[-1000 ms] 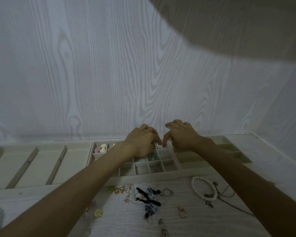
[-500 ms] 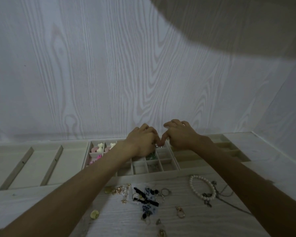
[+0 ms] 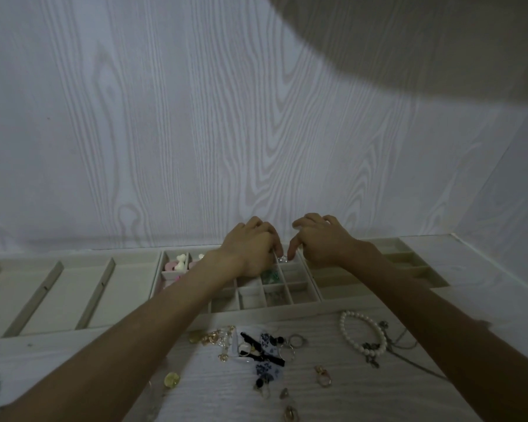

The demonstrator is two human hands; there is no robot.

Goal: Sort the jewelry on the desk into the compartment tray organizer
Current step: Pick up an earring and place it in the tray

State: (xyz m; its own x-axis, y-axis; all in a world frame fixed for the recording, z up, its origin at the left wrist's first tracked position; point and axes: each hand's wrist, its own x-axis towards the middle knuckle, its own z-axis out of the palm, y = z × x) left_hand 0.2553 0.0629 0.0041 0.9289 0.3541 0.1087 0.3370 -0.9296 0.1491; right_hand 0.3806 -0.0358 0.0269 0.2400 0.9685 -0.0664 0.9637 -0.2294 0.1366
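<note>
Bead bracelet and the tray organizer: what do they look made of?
Bead bracelet: round, glossy off-white beads, probably pearl or imitation pearl; which one cannot be told. Tray organizer: matte beige walls and floors with a soft, fabric-like look, possibly velvet or flocked lining; the dim light leaves it uncertain.

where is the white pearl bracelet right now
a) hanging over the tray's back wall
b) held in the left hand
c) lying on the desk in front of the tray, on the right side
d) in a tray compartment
c: the pearl bracelet lies on the desk just in front of the tray organizer, beside the right forearm and untouched by either hand.
</note>
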